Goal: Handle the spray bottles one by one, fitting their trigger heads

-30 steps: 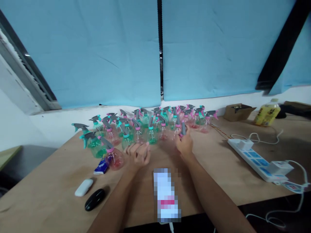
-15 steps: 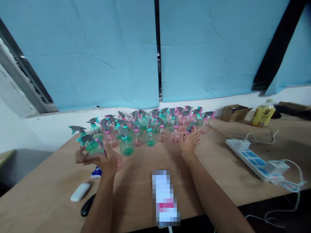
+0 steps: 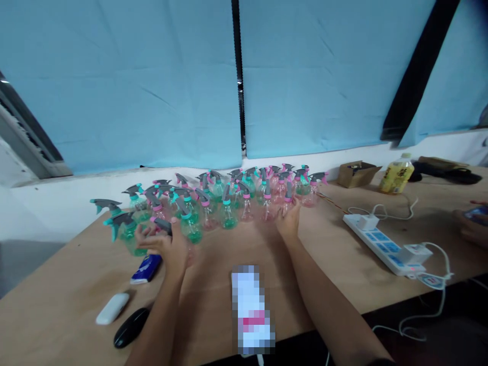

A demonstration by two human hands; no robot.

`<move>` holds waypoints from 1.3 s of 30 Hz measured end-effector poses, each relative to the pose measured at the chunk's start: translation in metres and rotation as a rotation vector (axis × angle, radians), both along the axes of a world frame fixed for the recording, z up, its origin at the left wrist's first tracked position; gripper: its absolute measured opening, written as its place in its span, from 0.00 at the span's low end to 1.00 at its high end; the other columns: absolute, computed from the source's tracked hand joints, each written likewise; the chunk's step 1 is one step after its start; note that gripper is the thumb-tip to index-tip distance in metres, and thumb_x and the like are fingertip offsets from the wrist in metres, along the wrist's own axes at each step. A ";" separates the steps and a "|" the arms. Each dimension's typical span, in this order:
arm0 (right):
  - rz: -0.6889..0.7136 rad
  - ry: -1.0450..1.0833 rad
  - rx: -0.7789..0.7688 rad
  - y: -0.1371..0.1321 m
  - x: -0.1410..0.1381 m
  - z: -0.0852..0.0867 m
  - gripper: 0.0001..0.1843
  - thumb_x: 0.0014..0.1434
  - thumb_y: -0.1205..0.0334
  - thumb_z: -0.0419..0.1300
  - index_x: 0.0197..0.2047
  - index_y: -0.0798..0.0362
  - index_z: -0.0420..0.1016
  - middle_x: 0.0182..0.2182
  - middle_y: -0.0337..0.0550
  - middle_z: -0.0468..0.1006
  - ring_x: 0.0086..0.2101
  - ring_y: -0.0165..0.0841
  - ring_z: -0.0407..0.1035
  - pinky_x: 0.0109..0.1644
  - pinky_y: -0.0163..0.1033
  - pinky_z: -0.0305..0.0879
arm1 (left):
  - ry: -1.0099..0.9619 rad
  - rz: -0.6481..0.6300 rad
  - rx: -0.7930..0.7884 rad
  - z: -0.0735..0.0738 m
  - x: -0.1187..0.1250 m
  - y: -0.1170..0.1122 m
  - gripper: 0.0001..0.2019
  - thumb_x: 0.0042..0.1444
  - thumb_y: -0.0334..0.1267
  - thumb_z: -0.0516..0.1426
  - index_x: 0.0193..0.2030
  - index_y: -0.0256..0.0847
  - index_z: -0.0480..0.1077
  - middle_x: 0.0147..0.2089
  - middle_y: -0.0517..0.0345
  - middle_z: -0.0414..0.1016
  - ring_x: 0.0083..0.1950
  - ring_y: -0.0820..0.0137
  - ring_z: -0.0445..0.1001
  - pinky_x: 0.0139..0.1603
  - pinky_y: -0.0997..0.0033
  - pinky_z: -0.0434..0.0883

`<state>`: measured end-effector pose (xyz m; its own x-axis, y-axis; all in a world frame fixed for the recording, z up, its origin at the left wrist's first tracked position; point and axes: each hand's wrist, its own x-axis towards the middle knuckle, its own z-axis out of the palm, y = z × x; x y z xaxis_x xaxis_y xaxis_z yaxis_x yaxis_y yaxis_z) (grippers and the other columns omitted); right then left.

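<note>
Several small spray bottles (image 3: 229, 203), green and pink with grey triggers, stand in a crowd at the far side of the wooden table (image 3: 335, 264). My left hand (image 3: 164, 244) is closed round a pink spray bottle (image 3: 163, 224) at the near left of the crowd, next to a green bottle (image 3: 125, 229). My right hand (image 3: 288, 221) reaches into the right part of the crowd, its fingers closed on the neck of a pink bottle (image 3: 288, 195).
A white case (image 3: 112, 308), a black case (image 3: 131, 327) and a blue packet (image 3: 146, 268) lie near left. A blurred-out phone (image 3: 251, 310) lies between my arms. A power strip (image 3: 385, 244) with cables, a cardboard box (image 3: 356, 173) and a yellow bottle (image 3: 396, 173) are right. Another person's hand (image 3: 470, 223) shows at the right edge.
My left hand swung left from the table's middle and closed on the pink bottle at the near left. My right hand shifted among the right-hand bottles. The view turned a little to the right.
</note>
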<state>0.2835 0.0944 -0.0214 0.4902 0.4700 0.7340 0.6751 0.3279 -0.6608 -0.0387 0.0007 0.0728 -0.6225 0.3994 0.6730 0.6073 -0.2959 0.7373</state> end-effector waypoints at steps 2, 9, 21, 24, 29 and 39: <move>0.002 -0.003 -0.006 0.001 -0.001 -0.002 0.32 0.58 0.63 0.52 0.64 0.58 0.50 0.58 0.62 0.63 0.60 0.46 0.58 0.64 0.56 0.56 | -0.021 0.054 0.007 -0.002 0.010 -0.001 0.38 0.57 0.50 0.61 0.65 0.33 0.47 0.62 0.37 0.50 0.63 0.55 0.57 0.67 0.45 0.55; -0.091 0.004 0.119 -0.012 -0.006 0.016 0.35 0.54 0.64 0.54 0.64 0.58 0.48 0.63 0.65 0.53 0.66 0.49 0.46 0.67 0.65 0.44 | 0.171 -0.083 -0.045 -0.014 0.035 -0.006 0.38 0.54 0.45 0.63 0.66 0.36 0.51 0.62 0.39 0.55 0.64 0.52 0.57 0.66 0.44 0.55; 0.588 -0.124 0.176 -0.055 -0.068 0.049 0.29 0.62 0.62 0.55 0.65 0.51 0.54 0.62 0.56 0.62 0.65 0.45 0.54 0.68 0.59 0.52 | 0.323 -0.432 -0.383 -0.066 0.067 0.002 0.34 0.64 0.47 0.53 0.71 0.38 0.47 0.66 0.36 0.61 0.68 0.53 0.60 0.67 0.42 0.55; 0.750 -0.111 0.092 -0.058 -0.075 0.048 0.28 0.63 0.60 0.56 0.65 0.49 0.56 0.62 0.53 0.65 0.63 0.43 0.58 0.67 0.55 0.54 | 0.353 -0.482 -0.457 -0.068 0.069 0.000 0.34 0.64 0.48 0.52 0.72 0.39 0.47 0.67 0.36 0.60 0.70 0.53 0.58 0.67 0.43 0.57; 0.949 0.032 -0.021 -0.056 -0.083 0.044 0.32 0.63 0.55 0.59 0.68 0.48 0.55 0.62 0.52 0.67 0.61 0.40 0.63 0.65 0.51 0.58 | 0.361 -0.658 -0.503 -0.072 0.074 -0.004 0.28 0.69 0.47 0.44 0.73 0.47 0.48 0.67 0.42 0.60 0.70 0.57 0.59 0.67 0.45 0.58; 1.009 0.236 -0.137 -0.049 -0.079 0.047 0.22 0.55 0.57 0.64 0.54 0.51 0.73 0.40 0.43 0.79 0.37 0.34 0.72 0.43 0.40 0.70 | 0.224 -0.778 -0.476 -0.084 0.070 0.004 0.22 0.68 0.50 0.45 0.58 0.43 0.69 0.52 0.48 0.75 0.58 0.61 0.71 0.63 0.52 0.64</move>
<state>0.2040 0.0450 0.0256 -0.0523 0.8128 0.5803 -0.0211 0.5800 -0.8143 0.0314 0.0047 -0.0111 0.0595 0.9128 0.4039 0.5080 -0.3760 0.7750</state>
